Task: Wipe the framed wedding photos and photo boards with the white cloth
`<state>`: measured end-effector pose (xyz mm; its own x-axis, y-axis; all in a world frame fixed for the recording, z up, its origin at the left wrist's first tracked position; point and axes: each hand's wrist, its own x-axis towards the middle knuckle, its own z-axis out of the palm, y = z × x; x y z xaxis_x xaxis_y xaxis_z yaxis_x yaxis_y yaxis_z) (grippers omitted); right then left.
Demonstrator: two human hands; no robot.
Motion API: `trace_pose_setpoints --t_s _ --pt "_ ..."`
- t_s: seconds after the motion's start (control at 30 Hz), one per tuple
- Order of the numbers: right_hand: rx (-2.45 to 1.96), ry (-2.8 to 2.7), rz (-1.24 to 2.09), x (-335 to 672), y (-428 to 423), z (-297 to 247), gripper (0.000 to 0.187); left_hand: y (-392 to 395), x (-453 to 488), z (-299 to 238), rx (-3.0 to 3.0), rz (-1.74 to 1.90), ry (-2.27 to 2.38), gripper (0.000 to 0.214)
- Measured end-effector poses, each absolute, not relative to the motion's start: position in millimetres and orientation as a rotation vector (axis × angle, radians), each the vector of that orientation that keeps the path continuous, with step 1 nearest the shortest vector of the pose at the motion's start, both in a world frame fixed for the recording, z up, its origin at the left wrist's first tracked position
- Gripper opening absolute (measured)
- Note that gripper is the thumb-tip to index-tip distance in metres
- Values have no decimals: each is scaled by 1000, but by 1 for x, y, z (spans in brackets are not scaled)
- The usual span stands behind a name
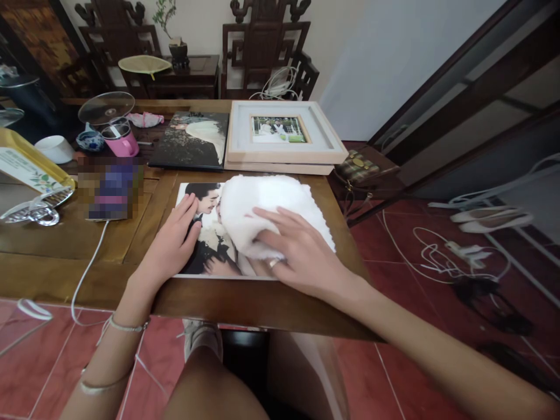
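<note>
A photo panel (214, 256) showing a couple lies flat near the front edge of the wooden table. My left hand (178, 233) rests on its left edge, fingers stretched out and holding nothing. Over the panel's right half spreads a fluffy white cloth (275, 198), reaching past it onto the wood. My right hand (301, 251) presses on this cloth, with the fingers bent into a fold of it and a ring showing. The part of the picture under the cloth is hidden.
Behind the panel are stacked framed photos (284, 151) and a dark photo panel (188, 143). At the left stand a pink mug (122, 143), a white cup (55, 150), a blurred-out phone (114, 189) with a cable, a yellow box (35, 163) and a silvery hair clip (41, 210). Cables (441, 254) lie on the floor.
</note>
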<state>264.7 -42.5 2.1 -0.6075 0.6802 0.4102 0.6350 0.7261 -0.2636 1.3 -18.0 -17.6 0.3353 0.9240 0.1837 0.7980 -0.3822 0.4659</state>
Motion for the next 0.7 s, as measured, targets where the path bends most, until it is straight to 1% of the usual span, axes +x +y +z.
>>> trace_pose_setpoints --t_s 0.07,0.13,0.23,0.43,0.6,0.7 --pt "-1019 -2407 111 259 -35 1 42 -18 1 -17 2312 614 1543 60" --pt "-993 -2412 129 252 -37 1 44 -18 1 -17 2311 614 1545 60" --pt "-889 -2470 197 241 -58 3 48 -18 0 -18 2307 596 1540 59" --pt "-764 -2548 283 234 -96 10 42 -17 -3 -18 2285 582 1482 59" --pt "-830 -2568 327 246 -70 11 54 -17 -2 -18 2292 597 1510 57" --pt "-944 -2509 264 249 -44 6 51 -17 0 -18 2301 611 1527 57"
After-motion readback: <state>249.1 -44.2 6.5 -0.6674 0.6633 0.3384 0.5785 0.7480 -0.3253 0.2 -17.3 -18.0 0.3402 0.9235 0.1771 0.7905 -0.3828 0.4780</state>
